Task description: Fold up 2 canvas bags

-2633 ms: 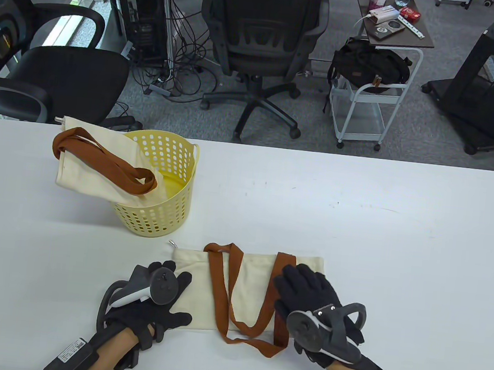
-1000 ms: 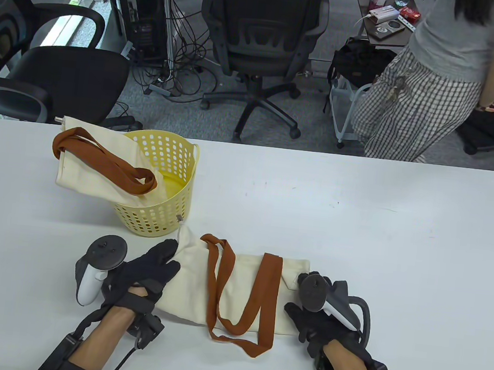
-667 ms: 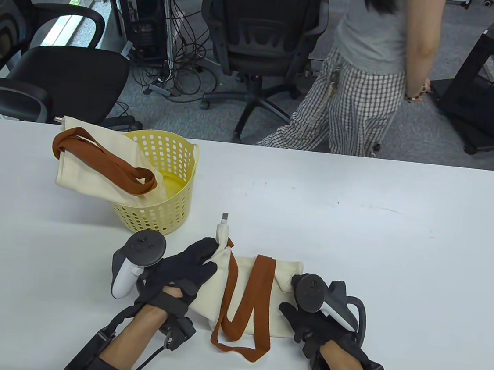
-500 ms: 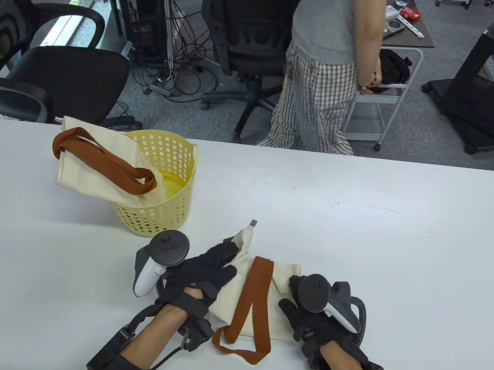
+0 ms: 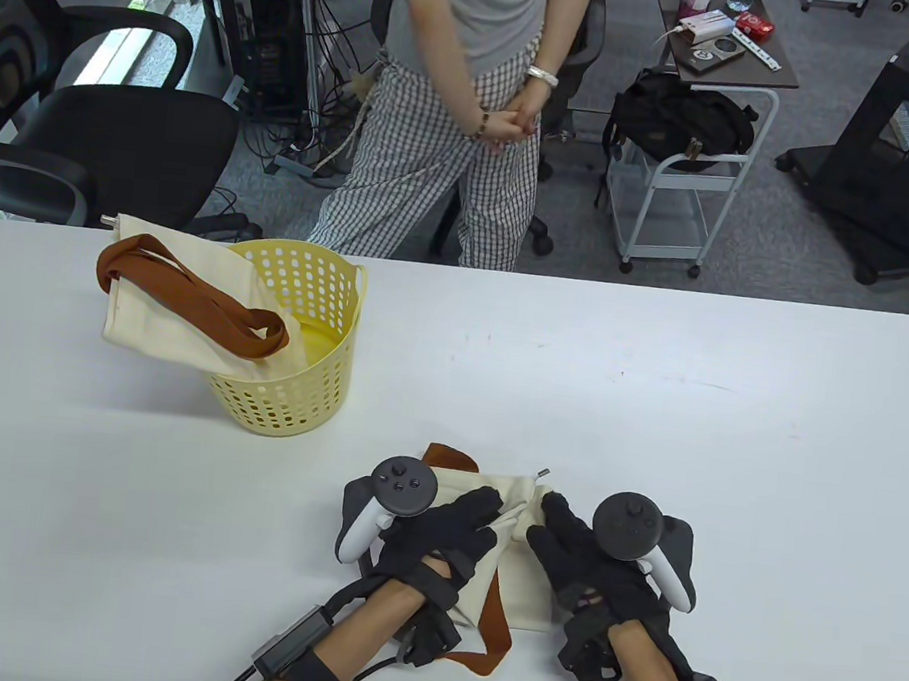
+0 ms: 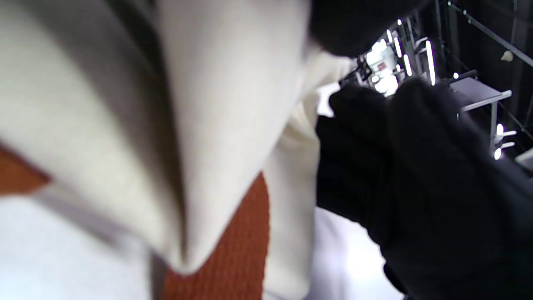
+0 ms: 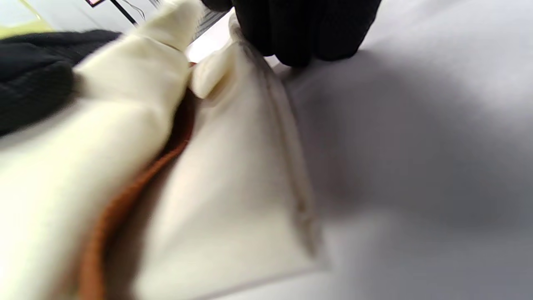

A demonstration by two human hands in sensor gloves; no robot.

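A cream canvas bag [image 5: 526, 601] with brown straps [image 5: 493, 638] lies folded in half at the table's front middle. My left hand [image 5: 485, 514] holds the folded-over half on top of it; in the left wrist view the cloth [image 6: 229, 125] hangs lifted close to the camera. My right hand [image 5: 553, 517] rests with fingers stretched out on the bag's far right corner, and its fingertips [image 7: 291, 29] touch the cloth's edge [image 7: 233, 187]. A second cream bag [image 5: 156, 317] with brown straps drapes over a yellow basket [image 5: 311, 390].
A person in checked trousers [image 5: 446, 185] stands just behind the table's far edge. The yellow basket stands left of the hands. The white table [image 5: 696, 431] stretches to the right and far side.
My left hand has carried the bag's left half over to the right, onto the right half. My right hand's fingers have stretched out on the right corner. The person walked left behind the table.
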